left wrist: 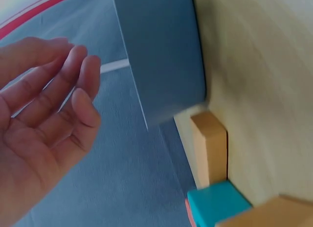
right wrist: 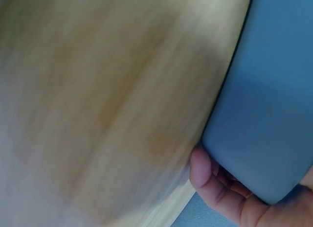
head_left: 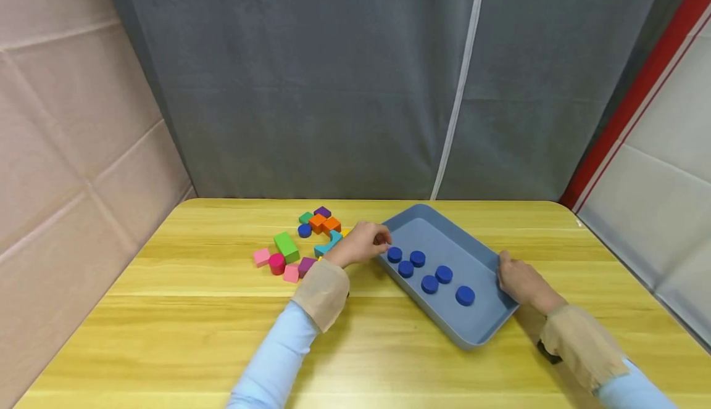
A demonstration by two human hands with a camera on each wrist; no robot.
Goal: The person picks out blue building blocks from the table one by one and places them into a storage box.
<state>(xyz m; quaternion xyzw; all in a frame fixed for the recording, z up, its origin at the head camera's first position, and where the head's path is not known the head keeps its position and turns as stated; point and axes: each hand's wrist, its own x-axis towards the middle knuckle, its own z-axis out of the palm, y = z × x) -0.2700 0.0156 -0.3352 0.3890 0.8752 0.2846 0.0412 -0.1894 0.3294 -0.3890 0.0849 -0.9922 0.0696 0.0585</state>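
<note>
My left hand [head_left: 363, 242] hovers over the left rim of a blue-grey tray [head_left: 478, 258], close to the nearest blue disc [head_left: 394, 255]. In the left wrist view its fingers [left wrist: 73, 65] are loosely curled, and nothing shows between them. Several blue discs lie flat on the tray's floor, mostly along its near side. At the tray's right end my right hand [head_left: 524, 280] grips the wall, with fingers under the outside corner in the right wrist view. The tray sits at a slant on the table.
Left of the tray, coloured blocks lie loosely grouped: a green block [head_left: 286, 247], a crimson cylinder [head_left: 276, 264], a teal arch [head_left: 328, 245], orange blocks [head_left: 318, 223], a blue disc [head_left: 304, 230] and others. A grey curtain [head_left: 311, 88] hangs behind the wooden table [head_left: 183, 329].
</note>
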